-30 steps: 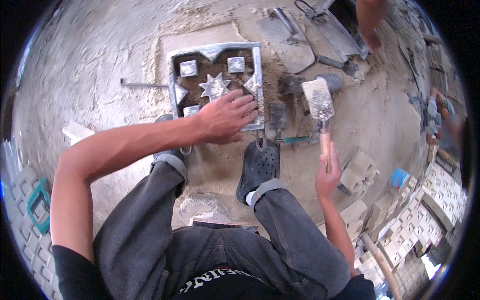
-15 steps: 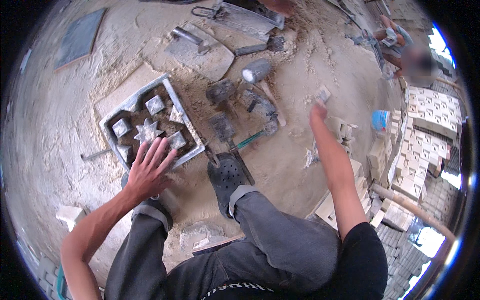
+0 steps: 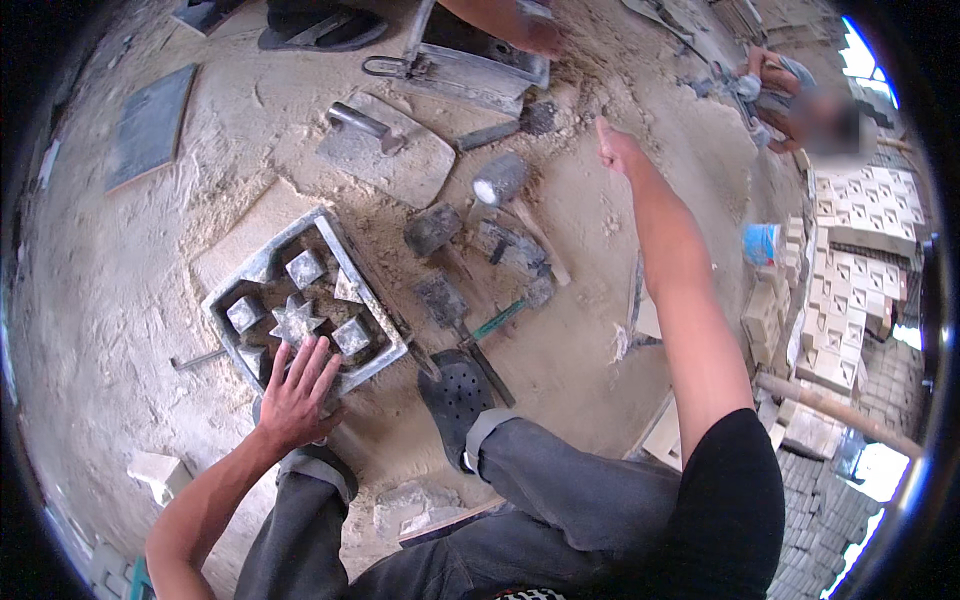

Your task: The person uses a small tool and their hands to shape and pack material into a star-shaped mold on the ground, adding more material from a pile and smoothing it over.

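My left hand (image 3: 299, 392) lies with spread fingers over the near edge of a square metal mould (image 3: 375, 262), its fingertips by a raised star (image 3: 297, 319). Several blocks (image 3: 305, 268) stand around the star, and sandy material lies between the shapes. My right hand (image 3: 622, 152) reaches out at the far right, above the sandy ground. One digit points outward and the other fingers look curled. Whatever they may hold is hidden.
A mallet (image 3: 500, 180), hammer-like tools (image 3: 435, 229) and a shovel blade (image 3: 385, 150) lie beyond the mould. Another person's hand (image 3: 540, 38) is near a metal box at the top. Pale patterned blocks (image 3: 860, 205) are stacked right, near a blue bucket (image 3: 761, 243).
My right hand has swung farther away and slightly left; the pale piece at its fingertips no longer shows. My left hand stays on the mould. The view has shifted.
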Tool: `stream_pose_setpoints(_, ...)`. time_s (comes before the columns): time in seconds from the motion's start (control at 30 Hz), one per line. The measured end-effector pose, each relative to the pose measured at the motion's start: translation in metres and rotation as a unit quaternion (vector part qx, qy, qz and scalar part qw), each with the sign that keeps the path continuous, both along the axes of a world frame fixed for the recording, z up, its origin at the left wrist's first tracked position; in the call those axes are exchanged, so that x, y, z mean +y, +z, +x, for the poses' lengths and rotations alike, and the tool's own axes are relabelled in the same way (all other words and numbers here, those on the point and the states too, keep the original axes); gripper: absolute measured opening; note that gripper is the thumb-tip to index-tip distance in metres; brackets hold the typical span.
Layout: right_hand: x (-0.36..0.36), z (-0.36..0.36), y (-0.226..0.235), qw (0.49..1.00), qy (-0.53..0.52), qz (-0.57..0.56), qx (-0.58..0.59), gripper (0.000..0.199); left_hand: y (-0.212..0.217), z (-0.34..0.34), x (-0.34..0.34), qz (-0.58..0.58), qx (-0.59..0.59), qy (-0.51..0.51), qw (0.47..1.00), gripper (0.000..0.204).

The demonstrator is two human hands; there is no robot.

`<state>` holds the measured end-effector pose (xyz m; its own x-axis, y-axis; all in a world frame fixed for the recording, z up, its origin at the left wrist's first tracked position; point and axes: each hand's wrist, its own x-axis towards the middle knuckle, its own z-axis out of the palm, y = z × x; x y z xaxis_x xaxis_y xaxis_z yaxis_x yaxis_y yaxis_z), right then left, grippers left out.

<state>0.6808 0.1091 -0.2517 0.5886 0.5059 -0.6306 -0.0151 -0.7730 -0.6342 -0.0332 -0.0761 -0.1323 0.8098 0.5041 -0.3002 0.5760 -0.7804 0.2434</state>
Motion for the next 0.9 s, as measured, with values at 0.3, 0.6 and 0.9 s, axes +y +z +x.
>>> stream_pose_setpoints(0.3, -0.042, 0.006, 0.044, 0.996, -0.038, 0.080, 0.032, 0.039, 0.009, -0.007, 0.001, -0.034, -0.042, 0.040, 0.998, 0.109)
stream_pose_setpoints(0.6, -0.146, -0.102, 0.123, 0.979, 0.097, 0.140, 0.116, 0.058, 0.013, -0.057, -0.011, 0.053, -0.100, 0.249, 0.962, 0.137)
stream_pose_setpoints(0.9, -0.205, -0.249, 0.168, 0.937, 0.248, 0.127, 0.209, 0.060, -0.008, -0.068, -0.020, 0.029, -0.179, 0.280, 0.943, 0.147)
